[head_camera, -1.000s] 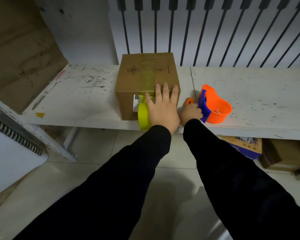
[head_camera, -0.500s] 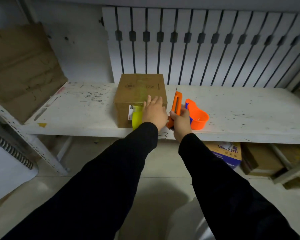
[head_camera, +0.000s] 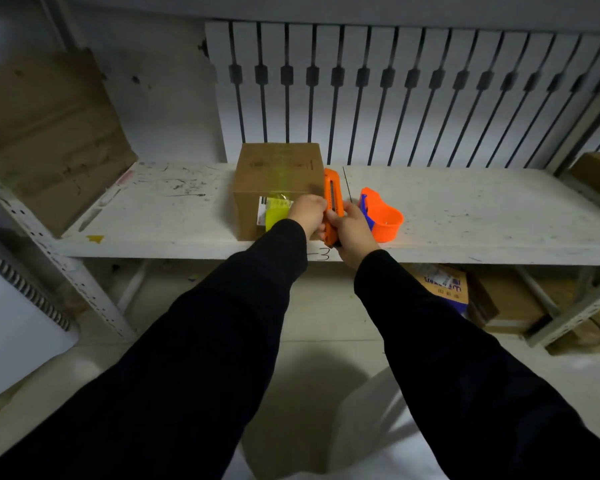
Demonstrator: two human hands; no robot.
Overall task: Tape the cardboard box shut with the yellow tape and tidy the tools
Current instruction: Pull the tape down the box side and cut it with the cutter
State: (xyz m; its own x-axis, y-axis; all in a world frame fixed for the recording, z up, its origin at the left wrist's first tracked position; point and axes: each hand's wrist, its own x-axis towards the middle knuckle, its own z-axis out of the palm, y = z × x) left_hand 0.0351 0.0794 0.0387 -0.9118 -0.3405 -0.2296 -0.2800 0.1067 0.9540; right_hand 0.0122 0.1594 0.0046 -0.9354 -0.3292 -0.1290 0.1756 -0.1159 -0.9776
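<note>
A: Right hand [head_camera: 352, 226], centre frame, grips the orange utility knife [head_camera: 334, 202] upright, presumably to cut tape.
B: And the left hand [head_camera: 307, 213]?
A: Fingers closed at the knife, beside the cardboard box [head_camera: 278, 178]; yellow tape [head_camera: 277, 216] hangs down its front.

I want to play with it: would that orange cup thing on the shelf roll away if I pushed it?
Probably not far. The orange tape dispenser seems to sit flat on the shelf, so it would likely slide. It looks like thin hollow plastic, so probably light and easy to tip.
</note>
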